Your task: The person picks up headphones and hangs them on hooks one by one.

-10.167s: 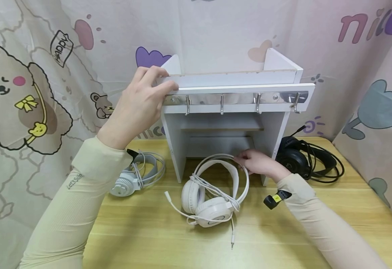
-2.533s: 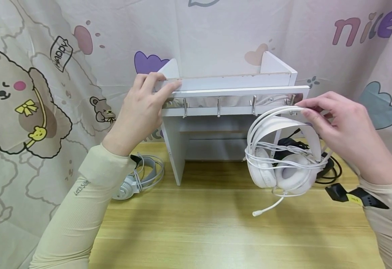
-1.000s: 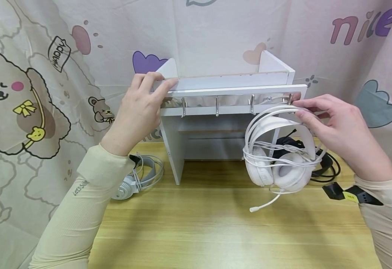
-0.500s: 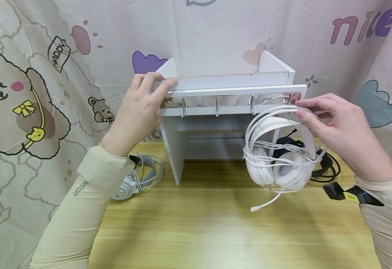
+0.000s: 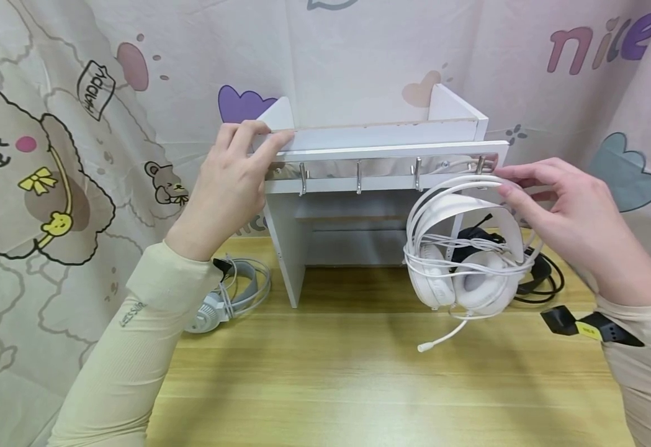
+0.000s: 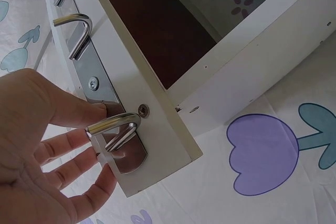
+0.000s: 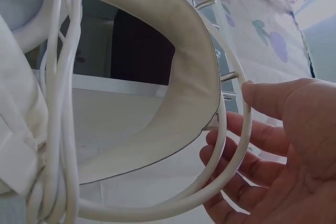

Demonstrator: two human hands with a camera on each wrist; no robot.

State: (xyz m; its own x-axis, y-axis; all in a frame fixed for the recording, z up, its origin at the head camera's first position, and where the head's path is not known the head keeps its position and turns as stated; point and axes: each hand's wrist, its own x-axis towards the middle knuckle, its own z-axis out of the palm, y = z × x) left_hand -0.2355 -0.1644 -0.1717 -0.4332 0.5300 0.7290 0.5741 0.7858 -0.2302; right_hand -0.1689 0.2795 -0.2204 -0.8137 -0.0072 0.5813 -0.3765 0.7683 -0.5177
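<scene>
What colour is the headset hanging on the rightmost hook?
White headset, cable included; clearest in the head view.

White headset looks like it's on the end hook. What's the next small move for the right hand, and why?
Probably ease the right hand away slowly. The white headset hangs from the rightmost hook, and the fingers are nearly straight beside its band rather than gripping. The left hand holds the rack, so it should stay put.
</scene>
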